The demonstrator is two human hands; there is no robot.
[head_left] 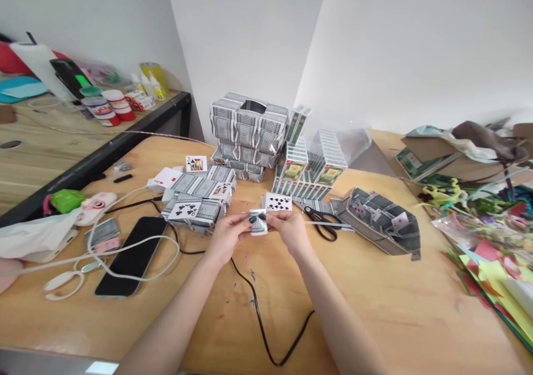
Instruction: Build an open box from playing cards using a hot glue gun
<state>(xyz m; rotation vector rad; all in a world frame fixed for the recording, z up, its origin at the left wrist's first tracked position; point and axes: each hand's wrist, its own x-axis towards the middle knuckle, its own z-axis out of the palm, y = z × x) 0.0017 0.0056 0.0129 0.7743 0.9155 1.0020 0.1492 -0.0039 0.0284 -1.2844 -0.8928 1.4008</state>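
Between my two hands a playing card (259,229) is bent into a curve, its grey patterned back toward me. My left hand (233,232) pinches its left side and my right hand (286,228) its right side, the thumbs with dark nails meeting over the top. Just behind lies a small stack of playing cards (278,202), a spade card face up. To the left of my left hand sits a block of folded cards (199,192) with loose cards on top. Black-handled scissors (322,223) lie to the right of my right hand.
A card-built box (250,128) with a hole on top stands at the back, beside stacked card packs (312,164). On the right is a boat-shaped card piece (378,219). A phone (132,257), a white cable (175,258) and a black cable (260,322) lie across the table.
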